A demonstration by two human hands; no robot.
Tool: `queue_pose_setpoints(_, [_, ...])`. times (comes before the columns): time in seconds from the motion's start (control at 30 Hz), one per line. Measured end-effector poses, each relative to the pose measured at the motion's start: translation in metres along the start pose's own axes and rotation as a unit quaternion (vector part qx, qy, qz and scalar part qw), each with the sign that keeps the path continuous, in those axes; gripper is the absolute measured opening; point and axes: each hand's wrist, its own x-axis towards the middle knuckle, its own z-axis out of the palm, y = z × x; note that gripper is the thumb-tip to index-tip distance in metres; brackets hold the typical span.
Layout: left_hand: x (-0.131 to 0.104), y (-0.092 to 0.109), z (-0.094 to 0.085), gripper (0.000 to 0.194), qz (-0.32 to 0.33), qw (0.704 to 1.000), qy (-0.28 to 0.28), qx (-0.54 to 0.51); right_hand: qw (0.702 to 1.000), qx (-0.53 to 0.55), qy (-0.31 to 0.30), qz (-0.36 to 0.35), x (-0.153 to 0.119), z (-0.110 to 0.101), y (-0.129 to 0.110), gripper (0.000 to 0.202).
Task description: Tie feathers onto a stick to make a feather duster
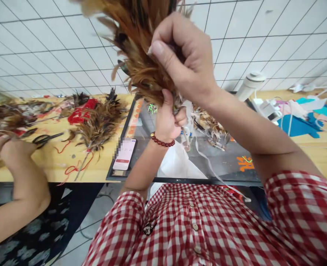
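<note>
A thick feather duster of brown and golden feathers with some dark ones is held up in front of me, its top cut off by the frame edge. My left hand, with a red bead bracelet at the wrist, is closed around its lower end. Higher up, my right hand is in front of the feathers, thumb and forefinger pinched together. A tiny pale bit shows at the thumb tip, too small to name. Below my hands, loose feathers and a white ribbon lie on a dark glass-topped board.
Left on the wooden table lie another feather duster, red thread and black scissors. A co-worker's arm is at far left. A phone lies on the board. A white bottle and blue cloth pieces are right.
</note>
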Motion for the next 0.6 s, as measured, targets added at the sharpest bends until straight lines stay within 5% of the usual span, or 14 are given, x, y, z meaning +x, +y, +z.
queue_pose_setpoints(0.07, [0.003, -0.001, -0.004, 0.047, 0.038, 0.999, 0.011, 0.010, 0.997, -0.058, -0.005, -0.049, -0.010, 0.001, 0.012, 0.028])
queue_pose_setpoints(0.17, [0.010, -0.001, -0.011, 0.040, 0.054, 0.998, 0.011, 0.030, 0.990, -0.131, -0.040, -0.020, -0.030, -0.003, 0.028, 0.034])
queue_pose_setpoints(0.27, [0.018, 0.001, -0.015, 0.045, 0.021, 0.999, 0.024, 0.041, 0.991, -0.060, -0.010, 0.122, -0.064, 0.000, 0.038, 0.034])
queue_pose_setpoints(0.33, [0.025, 0.008, -0.019, 0.053, 0.022, 0.998, 0.030, 0.041, 0.962, 0.083, -0.011, 0.260, -0.102, 0.008, 0.038, 0.045])
queue_pose_setpoints(0.4, [0.033, 0.021, -0.026, 0.061, 0.036, 0.998, 0.028, 0.045, 0.884, 0.249, -0.103, 0.382, -0.150, 0.011, 0.030, 0.059])
queue_pose_setpoints(0.5, [0.044, 0.053, -0.050, 0.063, 0.076, 0.989, 0.083, 0.091, 0.676, 0.437, -0.307, 0.507, -0.229, -0.014, 0.012, 0.052])
queue_pose_setpoints(0.57, [0.049, 0.077, -0.073, 0.061, 0.115, 0.979, 0.115, 0.124, 0.614, 0.458, -0.279, 0.579, -0.273, -0.054, 0.005, 0.045])
queue_pose_setpoints(0.6, [0.050, 0.089, -0.086, 0.060, 0.151, 0.969, 0.144, 0.134, 0.622, 0.440, -0.227, 0.606, -0.290, -0.079, 0.004, 0.043])
